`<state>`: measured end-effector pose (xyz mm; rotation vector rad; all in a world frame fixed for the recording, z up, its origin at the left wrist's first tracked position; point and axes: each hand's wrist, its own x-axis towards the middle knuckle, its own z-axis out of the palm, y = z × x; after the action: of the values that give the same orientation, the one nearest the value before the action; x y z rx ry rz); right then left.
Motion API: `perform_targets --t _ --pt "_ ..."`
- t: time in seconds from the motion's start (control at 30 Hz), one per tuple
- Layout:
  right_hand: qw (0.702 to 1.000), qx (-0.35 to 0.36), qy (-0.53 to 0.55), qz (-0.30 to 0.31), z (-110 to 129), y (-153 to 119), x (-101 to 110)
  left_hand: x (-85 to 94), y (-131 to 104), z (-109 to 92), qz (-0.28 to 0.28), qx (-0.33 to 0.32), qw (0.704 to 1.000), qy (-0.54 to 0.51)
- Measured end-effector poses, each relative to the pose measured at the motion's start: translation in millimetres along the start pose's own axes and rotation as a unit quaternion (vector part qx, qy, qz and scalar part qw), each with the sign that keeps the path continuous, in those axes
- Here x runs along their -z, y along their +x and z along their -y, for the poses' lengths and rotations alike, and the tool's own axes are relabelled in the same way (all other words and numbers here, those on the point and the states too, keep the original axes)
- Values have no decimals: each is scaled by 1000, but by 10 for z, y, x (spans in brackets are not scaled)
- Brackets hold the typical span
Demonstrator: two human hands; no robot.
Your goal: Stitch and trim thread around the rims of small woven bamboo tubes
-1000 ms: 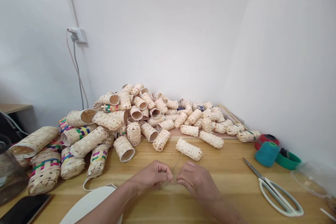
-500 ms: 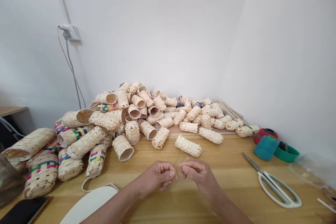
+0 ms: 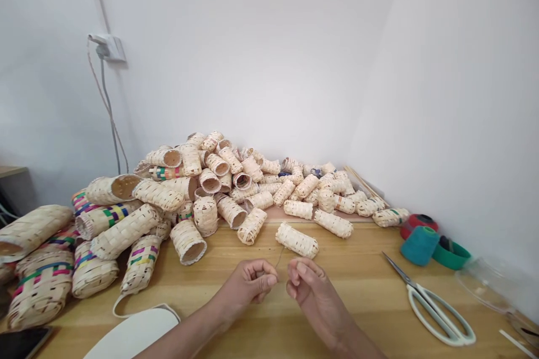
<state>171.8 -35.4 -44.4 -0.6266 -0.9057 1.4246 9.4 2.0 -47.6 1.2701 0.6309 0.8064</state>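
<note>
My left hand (image 3: 255,282) is closed in a pinch on a thin dark needle (image 3: 280,256), which points up from the fingertips. Close by on the right, my right hand (image 3: 309,289) also has its thumb and fingers pressed together; whatever they hold, if anything, is too fine to make out. A small gap separates the two hands above the wooden table (image 3: 261,331). Just beyond them a pale woven tube basket (image 3: 297,240) lies on its side, the needle's tip appearing near its left end.
Many similar woven baskets (image 3: 206,216) are heaped along the wall. At the right lie scissors (image 3: 438,308), a teal thread cone (image 3: 419,245), a red thread cone (image 3: 415,223) and a green ring-shaped holder (image 3: 461,258). A white oval piece (image 3: 135,334) and a phone (image 3: 25,342) are front left.
My hands have drawn slightly apart, the right one turning and its fingers lifting a little. The whole view has shifted, so the table's things appear further left.
</note>
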Motion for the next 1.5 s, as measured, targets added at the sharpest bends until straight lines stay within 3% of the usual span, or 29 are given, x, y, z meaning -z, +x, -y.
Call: perform_targets --t 0.13,0.23,0.3,0.37,0.47,0.53,0.6,0.83,1.33,1.5 --pt "993 29 -116 18 -28 -1 14 -84 -38 -42 35 -30 998 51" --pt "959 92 -264 44 16 13 25 -120 -95 -88 65 -44 993 85" --pt "911 170 -372 58 69 22 26 -103 -121 -114 62 -32 993 97" --pt "837 250 -481 80 119 28 20 -65 -125 -133 43 -29 994 93" --pt "751 305 -574 118 149 36 13 -17 -105 -147 4 -26 997 74" --pt "715 325 -607 122 135 40 17 -4 -89 -147 -12 -27 997 72" --pt "697 339 -623 108 110 39 24 -3 -79 -143 -21 -34 996 81" --pt "734 315 -596 86 84 -11 -7 32 -62 -161 -41 -41 992 108" --pt "749 286 -593 72 105 -38 -24 47 -36 -156 -37 -50 989 136" --pt "747 340 -564 94 122 -13 -29 42 -30 -151 -31 -47 987 152"
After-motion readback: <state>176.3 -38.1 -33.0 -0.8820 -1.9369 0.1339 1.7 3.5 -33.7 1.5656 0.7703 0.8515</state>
